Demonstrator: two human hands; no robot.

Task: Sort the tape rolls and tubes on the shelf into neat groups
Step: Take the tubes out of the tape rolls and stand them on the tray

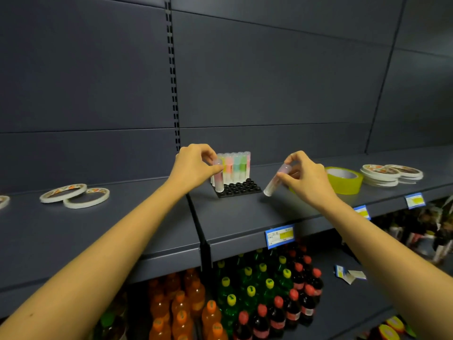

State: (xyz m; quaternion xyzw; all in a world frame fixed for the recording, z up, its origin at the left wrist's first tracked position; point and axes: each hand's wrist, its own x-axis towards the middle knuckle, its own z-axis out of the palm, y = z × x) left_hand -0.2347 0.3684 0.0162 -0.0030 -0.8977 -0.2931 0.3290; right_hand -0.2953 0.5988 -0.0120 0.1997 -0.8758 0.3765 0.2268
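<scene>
A black tube rack [241, 190] sits mid-shelf with several capped clear tubes [236, 165] of pastel contents standing along its back row. My left hand [193, 165] pinches a pink-filled tube [218, 180] upright at the rack's front left corner. My right hand [306, 177] holds another clear tube [275, 181] tilted, its bottom just above the shelf to the right of the rack. A yellow tape roll [344, 180] lies behind my right hand. Thin white tape rolls [74, 195] lie flat at the left, and a stack of flat white tape rolls [389, 174] sits at the right.
The dark grey shelf [152, 224] has a front lip with blue and yellow price tags [279, 235]. A slotted upright runs up the back wall. Below stand orange, green and dark soda bottles [257, 295]. Another white roll pokes in at the far left edge [3, 201].
</scene>
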